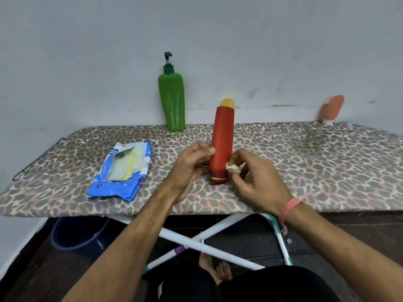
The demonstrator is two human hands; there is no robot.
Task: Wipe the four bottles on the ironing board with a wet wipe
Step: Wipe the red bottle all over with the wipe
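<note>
The red bottle (222, 144) stands upside down on the ironing board (305, 153). The left hand (192, 166) holds its side in a grip. The right hand (255, 179) pinches a small wet wipe (233, 167) against the bottle, low down. Behind the grip stands a green pump bottle (171, 101). Left of it lies the blue wipes pack (122, 171).

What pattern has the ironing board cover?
Leopard-spot print ironing board cover, brown, grey and pink; head view.

I noted both forearms extended forward. The left hand (192, 164) was curled, thumb uppermost. The right hand (255, 182) was pinched closed, its wrist banded in pink.
</note>
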